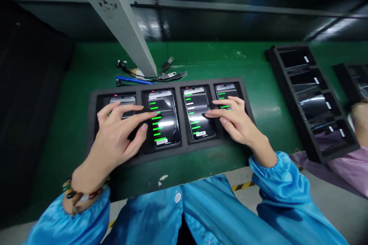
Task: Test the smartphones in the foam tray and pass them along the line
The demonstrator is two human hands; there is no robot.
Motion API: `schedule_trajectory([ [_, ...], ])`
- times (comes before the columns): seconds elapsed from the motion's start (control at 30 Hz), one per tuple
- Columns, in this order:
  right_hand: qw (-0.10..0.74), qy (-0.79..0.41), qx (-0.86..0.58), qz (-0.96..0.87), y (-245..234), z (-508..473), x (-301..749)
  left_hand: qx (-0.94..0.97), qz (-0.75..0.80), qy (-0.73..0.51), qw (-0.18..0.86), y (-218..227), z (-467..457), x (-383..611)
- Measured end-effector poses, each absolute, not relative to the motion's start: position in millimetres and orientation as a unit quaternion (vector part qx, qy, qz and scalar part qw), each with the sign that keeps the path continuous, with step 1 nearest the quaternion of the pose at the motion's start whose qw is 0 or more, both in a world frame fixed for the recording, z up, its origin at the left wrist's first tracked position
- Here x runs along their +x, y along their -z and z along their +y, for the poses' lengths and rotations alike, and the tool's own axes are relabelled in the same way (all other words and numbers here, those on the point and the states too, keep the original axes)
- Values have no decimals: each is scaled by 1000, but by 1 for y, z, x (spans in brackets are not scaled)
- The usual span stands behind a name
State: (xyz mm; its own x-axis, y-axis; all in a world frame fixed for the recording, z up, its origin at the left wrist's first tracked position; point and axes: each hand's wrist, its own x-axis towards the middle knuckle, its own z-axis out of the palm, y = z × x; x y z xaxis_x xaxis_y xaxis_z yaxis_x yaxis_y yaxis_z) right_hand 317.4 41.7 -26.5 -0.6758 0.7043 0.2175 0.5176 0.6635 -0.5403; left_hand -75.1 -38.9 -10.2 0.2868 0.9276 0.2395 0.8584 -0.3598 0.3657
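Several lit smartphones lie face up in the slots of a black foam tray [184,146], with green text lines on their dark screens. My left hand [117,130] is open, fingers spread over the leftmost phone [126,100] and hiding most of it. Its index fingertip reaches the screen of the second phone [168,128]; whether it touches, I cannot tell. My right hand [234,120] is also open, partly covering the rightmost phone [225,91]. One of its fingertips is at the right part of the screen of the third phone [198,116].
Behind the tray lie short black cables [163,76] and a blue pen-like stick [135,80], by the foot of a grey post [126,18]. Another black foam tray [290,91] with dark-screened phones stands at right on the green table [241,57]. A co-worker's hand [360,118] shows at the right edge.
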Motion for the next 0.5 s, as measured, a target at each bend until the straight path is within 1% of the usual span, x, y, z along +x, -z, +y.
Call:
schedule_trajectory([
  [0.07,186,-223,-342,-894,28,44,304,809,537,-224,78,9,-42,-76],
  [0.17,180,-197,-387,-883,30,49,295,821,523,-201,107,10,-42,-75],
  [0.3,200,-195,-386,-879,28,49,296,796,568,-170,123,14,-38,-71],
  [0.4,190,-225,-356,-887,26,43,297,789,582,-158,116,15,-37,-69],
  [0.5,185,-220,-380,-879,28,42,294,782,589,-165,114,15,-39,-69],
])
